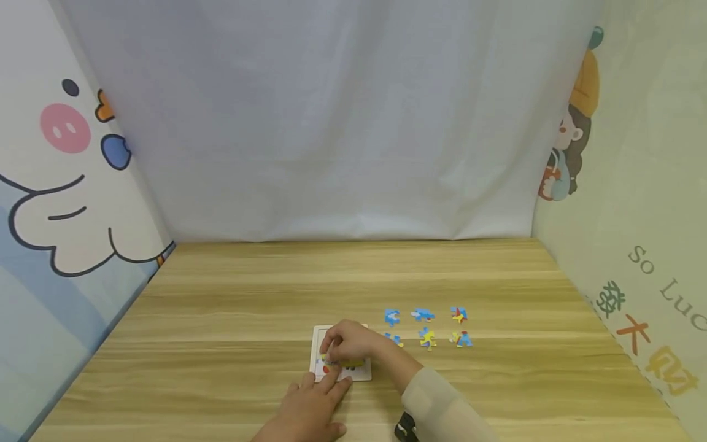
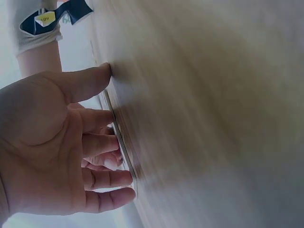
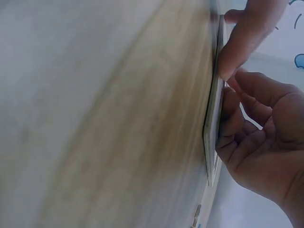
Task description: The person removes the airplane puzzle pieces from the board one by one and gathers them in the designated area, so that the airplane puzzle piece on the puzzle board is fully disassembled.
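A small white-framed puzzle board (image 1: pixel 360 376) lies flat on the wooden table near its front, with coloured puzzle pieces partly visible on it. My left hand (image 1: pixel 309 405) rests at the board's near edge, fingers stretched out and their tips on it; its palm (image 2: pixel 42 147) shows in the left wrist view. Over the board, my right hand (image 1: pixel 350 341) has curled fingers and pinches a small puzzle piece (image 1: pixel 328 360) down against the surface. The right hand (image 3: pixel 266 128) hides most of that piece in the right wrist view.
Several loose blue, yellow and red jigsaw pieces (image 1: pixel 427 338) lie in two rows right of the board. A black object (image 1: pixel 405 426) is near the right sleeve at the front. A pale curtain (image 1: pixel 353 123) hangs behind the table (image 1: pixel 248 282), with printed cloths at both sides.
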`<state>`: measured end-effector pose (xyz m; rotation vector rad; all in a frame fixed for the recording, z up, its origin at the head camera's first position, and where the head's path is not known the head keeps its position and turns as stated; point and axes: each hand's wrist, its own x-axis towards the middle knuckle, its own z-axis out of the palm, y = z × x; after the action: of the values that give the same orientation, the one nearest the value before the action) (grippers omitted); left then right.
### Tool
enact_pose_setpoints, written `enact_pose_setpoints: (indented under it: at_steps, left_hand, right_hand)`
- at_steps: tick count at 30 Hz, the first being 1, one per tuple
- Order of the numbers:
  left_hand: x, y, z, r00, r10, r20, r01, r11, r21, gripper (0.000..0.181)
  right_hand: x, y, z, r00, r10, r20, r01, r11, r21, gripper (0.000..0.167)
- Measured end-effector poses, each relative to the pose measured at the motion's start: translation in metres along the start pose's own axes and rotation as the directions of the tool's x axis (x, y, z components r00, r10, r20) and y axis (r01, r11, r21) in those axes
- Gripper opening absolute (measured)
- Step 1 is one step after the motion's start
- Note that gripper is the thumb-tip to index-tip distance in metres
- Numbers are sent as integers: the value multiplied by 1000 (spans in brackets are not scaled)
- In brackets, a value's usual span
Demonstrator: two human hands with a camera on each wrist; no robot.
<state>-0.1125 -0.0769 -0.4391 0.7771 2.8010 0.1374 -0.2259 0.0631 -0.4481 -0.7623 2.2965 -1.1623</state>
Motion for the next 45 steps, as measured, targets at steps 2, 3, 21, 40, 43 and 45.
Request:
enact_pose_setpoints:
  at_steps: [2,3,21,40,43,45]
  left_hand:
    - [1,0,1,1000,-7,11,7,1000,-8,71]
    - [0,0,2,1000,-8,17,9,1000,-16,71]
    - [0,3,0,999,-23,30,26,995,-102,70]
    - [0,2,-1,999,-8,50,14,995,-101,71]
    - [1,3,0,999,-5,48,8,997,-76,71]
    - [2,4,0,999,-9,54,12,998,-65,71]
  right_hand:
    - [1,-2,1,1000,13,1,-13,1000,5,11]
    - [1,-2,1,1000,18,-2,-18,1000,4,10]
    - [-1,-6,0,999,51,-8,-50,995,86,7]
    - [3,-1,3,1000,-7,5,6,985,170,16]
    - [2,-1,3,1000,-6,0,6,986,169,17]
    - [0,-1,2,1000,4,-18,-1,984,181,17]
